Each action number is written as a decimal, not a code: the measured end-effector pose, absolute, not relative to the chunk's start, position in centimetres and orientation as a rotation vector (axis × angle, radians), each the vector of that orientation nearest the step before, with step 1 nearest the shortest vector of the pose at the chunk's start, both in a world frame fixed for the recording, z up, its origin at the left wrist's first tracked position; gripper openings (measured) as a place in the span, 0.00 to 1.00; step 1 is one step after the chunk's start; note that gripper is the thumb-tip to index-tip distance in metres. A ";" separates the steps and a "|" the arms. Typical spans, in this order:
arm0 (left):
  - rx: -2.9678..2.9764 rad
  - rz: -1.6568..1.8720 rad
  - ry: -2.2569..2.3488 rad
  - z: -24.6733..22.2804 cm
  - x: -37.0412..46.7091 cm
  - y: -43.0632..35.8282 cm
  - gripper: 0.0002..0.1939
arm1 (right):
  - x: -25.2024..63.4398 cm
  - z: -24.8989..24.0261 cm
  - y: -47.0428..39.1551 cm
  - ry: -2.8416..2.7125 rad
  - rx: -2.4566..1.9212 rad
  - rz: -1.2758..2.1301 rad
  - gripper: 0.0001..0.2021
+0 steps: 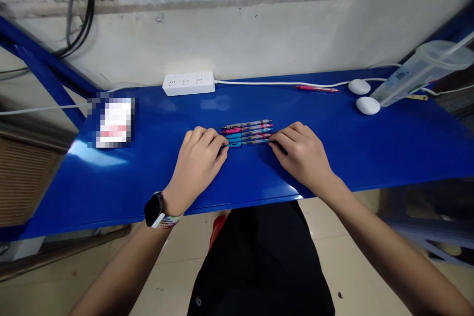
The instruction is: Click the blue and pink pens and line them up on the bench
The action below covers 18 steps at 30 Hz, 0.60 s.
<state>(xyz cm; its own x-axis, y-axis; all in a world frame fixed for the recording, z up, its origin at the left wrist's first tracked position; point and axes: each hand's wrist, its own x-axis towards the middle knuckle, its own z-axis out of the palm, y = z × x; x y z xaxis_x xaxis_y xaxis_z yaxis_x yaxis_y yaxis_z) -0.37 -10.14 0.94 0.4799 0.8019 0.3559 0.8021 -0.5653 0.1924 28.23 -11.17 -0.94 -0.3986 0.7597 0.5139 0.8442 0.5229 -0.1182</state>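
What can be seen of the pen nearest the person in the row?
The nearest pen is slim and looks plastic, with a light blue clip section at its left and a paler, apparently see-through barrel to the right. It lies crosswise on the blue table, in front of the other pens. The left hand is at its left end, the right hand at its right; fingers partly hide both ends.

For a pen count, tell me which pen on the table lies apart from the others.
The pink pen by the white cable; the other pens lie side by side between left hand and right hand.
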 end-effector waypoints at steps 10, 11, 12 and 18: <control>-2.644 -1.043 -1.830 0.7 0.6 -10.3 0.15 | 28.1 -0.6 -10.9 -1.959 -1.329 0.086 0.10; -2.644 -1.145 -1.907 0.6 0.8 -10.1 0.18 | 28.0 -0.8 -10.3 -1.878 -1.326 0.159 0.12; -2.655 -1.236 -1.987 0.3 1.1 -9.9 0.20 | 27.8 -1.0 -9.6 -1.806 -1.324 0.236 0.15; -2.636 -1.804 -2.114 -1.6 2.9 -6.9 0.18 | 26.1 -3.0 -4.5 -1.534 -1.314 0.600 0.21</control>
